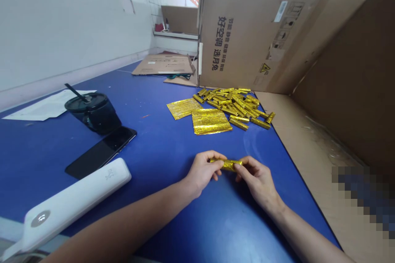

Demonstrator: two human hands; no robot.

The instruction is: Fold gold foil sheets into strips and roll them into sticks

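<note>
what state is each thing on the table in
foil roll, rolled up, pinched at its ends by left hand and right hand
pile of rolls, loose, lying flat
foil sheets, flat, unrolled
cup, lid on, straw in
phone, screen dark
cardboard box, open, on its side

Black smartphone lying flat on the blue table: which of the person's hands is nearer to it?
Left. The left hand pinches one end of the rolled gold foil piece, right of the black smartphone; the right hand grips the other end, farther away.

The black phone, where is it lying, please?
Head view, left side: the black phone lies on the blue table between the dark cup and white case.
</note>
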